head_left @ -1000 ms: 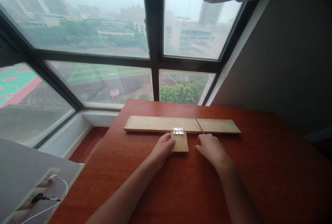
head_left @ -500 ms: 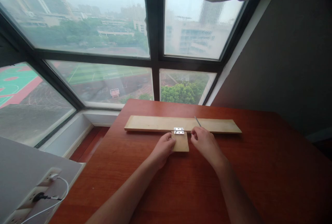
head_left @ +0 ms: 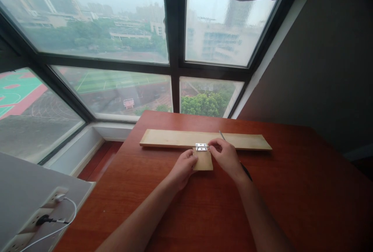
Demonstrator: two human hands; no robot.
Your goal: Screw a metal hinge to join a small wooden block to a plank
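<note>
My left hand (head_left: 186, 163) grips the left edge of a small square wooden piece (head_left: 204, 162), its thumb on the top face. A silvery metal hinge (head_left: 201, 146) with several holes lies across the joint between this piece and the long wooden board (head_left: 169, 137) behind it. At the hinge's right end, my right hand (head_left: 223, 154) has thumb and forefinger pinched together; what they hold is too small to make out. Beneath the right hand lies a screwdriver, its thin shaft (head_left: 222, 135) showing beyond the knuckles and its dark handle (head_left: 246, 171) beside the wrist.
The long board lies crosswise on a reddish-brown table (head_left: 116, 221). Large windows (head_left: 125, 92) rise behind the table. At lower left, a socket strip (head_left: 37, 221) with plugs and a white cable (head_left: 76, 213) is on the low wall.
My right hand has moved left, bringing its pinched fingers to the hinge's right end and uncovering the screwdriver's dark handle. My left hand and the wooden pieces have stayed in place.
</note>
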